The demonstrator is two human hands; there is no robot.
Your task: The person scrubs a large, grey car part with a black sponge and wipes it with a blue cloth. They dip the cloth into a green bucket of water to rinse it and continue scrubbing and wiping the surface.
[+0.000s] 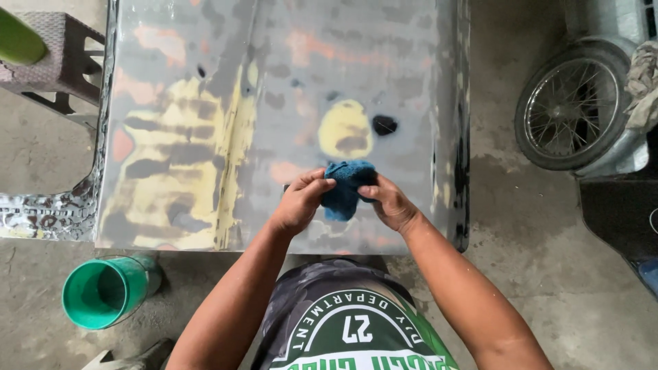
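Holding a crumpled dark blue cloth rag (346, 188) between them, both hands sit just below the middle of the frame, above the near edge of a large flat metal body panel (274, 89). The left hand (299, 202) pinches the rag's left side, its fingers (319, 183) curled over the fabric with the thumb toward the top. The right hand (389, 203) grips the rag's right side, its fingers (369, 192) closed on the cloth as well. The rag bunches up between the two grasps, part of it hanging down between the hands; whether it touches the panel underneath cannot be told.

That panel fills the upper centre of the frame. It is sanded grey, with wide yellow filler patches (178, 164) on its left half, a rounded yellow patch (345, 129) just above the rag, a small black spot (384, 124) beside that patch, and faint orange-pink areas near the top. Its right edge runs dark and worn down the frame.

A green plastic bucket (103, 291) stands on the concrete floor (534, 226) at lower left, mouth tipped toward the camera. At upper left is a brown woven-pattern plastic stool (58, 58), with a green cylinder (17, 38) at the very corner. At upper right a spoked wheel with a black tyre (572, 103) leans near grey metal sheeting, a crumpled grey cloth (644, 82) draped at the right border. The person's dark and green printed shirt (343, 322) shows at bottom centre.
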